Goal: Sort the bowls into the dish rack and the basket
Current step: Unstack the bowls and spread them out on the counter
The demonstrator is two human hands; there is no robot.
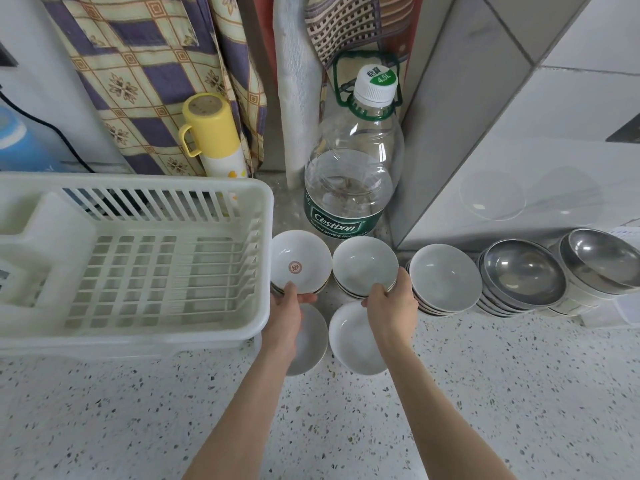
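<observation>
The dish rack sits empty on the counter, left of the bowls. Each of the hands grips a white stack's near rim: left hand the emblem-marked stack, right hand the plain stack. Lifted by one edge, stacked bowls could tilt and slide apart.

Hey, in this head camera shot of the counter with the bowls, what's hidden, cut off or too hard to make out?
Head view only:
- Basket: none visible; only the dish rack shows, cut by the left edge.
- Steel bowls: cut by the right edge.
- Bowl counts: stacking hides the lower bowls.
- Bowl under the left hand: partly covered by the wrist.
- Bowl under the right hand: partly covered by the forearm.
- Blue object: cut off, unidentifiable.
</observation>
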